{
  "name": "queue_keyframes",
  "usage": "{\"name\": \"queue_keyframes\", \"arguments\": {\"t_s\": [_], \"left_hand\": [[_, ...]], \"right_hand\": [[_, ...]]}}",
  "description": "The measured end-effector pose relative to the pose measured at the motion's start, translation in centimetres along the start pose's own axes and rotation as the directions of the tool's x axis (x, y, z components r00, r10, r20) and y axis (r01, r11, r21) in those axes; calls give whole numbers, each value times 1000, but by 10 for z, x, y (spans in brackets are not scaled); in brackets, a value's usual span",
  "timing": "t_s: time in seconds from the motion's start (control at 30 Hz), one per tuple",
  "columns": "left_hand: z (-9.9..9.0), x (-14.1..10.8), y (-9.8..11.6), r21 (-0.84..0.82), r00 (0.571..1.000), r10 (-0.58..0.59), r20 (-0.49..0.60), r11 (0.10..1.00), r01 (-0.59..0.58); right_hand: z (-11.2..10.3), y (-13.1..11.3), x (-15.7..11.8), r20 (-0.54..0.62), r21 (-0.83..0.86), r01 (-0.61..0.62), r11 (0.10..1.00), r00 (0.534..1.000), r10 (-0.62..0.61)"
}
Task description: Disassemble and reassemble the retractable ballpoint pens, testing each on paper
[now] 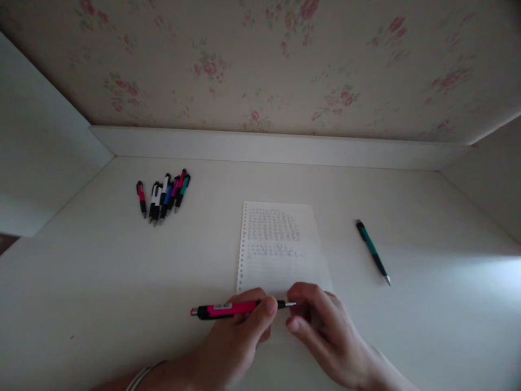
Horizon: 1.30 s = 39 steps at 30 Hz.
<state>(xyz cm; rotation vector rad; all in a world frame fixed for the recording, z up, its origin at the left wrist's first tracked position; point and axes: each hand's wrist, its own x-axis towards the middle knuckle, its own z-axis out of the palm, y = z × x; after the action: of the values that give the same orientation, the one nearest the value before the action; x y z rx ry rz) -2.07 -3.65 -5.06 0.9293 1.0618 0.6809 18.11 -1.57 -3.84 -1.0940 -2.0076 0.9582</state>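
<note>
Pink pen [234, 309] crosswise in the left hand [238, 331]; tip toward the right hand [331, 331]
The left hand pinches it by the grip and is nearer; long axis runs left to right; right thumb and fingers stand parted at the tip, contact unclear; paper [280, 271] lies below and beyond both hands; green pen [371, 247] rightward; other pens [167, 198] farther off, leftward.

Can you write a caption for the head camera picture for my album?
A left hand holds a pink pen, its tip by the curled right hand, over handwritten paper.
</note>
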Motion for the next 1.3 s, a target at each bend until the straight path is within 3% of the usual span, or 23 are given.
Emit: {"name": "queue_keyframes", "arguments": {"t_s": [0.13, 0.37, 0.73, 0.93, 1.1, 1.3], "left_hand": [[2, 3, 6, -94, 1000, 7, 17, 996, -6], [3, 4, 20, -130, 999, -6, 54, 991, 13], [0, 4, 16, -205, 996, 19, 83, 979, -2], [-1, 3, 10, -294, 995, -93, 38, 951, 100], [-1, 4, 10, -300, 998, -15, 63, 953, 33], [-4, 4, 6, -331, 996, 11, 89, 943, 19]], "right_hand": [[-2, 2, 3, 13, 39, -57, 998, 998, 57], [1, 3, 6, 11, 29, -32, 999, 999, 32], [5, 6, 1, -78, 10, -5, 1000, 997, 6], [7, 7, 0, -114, 78, 31, 996, 993, -22], [1, 5, -1, -49, 162, -78, 984, 995, 87], [-1, 5, 6, 3, 80, -147, 986, 989, 147]]}}
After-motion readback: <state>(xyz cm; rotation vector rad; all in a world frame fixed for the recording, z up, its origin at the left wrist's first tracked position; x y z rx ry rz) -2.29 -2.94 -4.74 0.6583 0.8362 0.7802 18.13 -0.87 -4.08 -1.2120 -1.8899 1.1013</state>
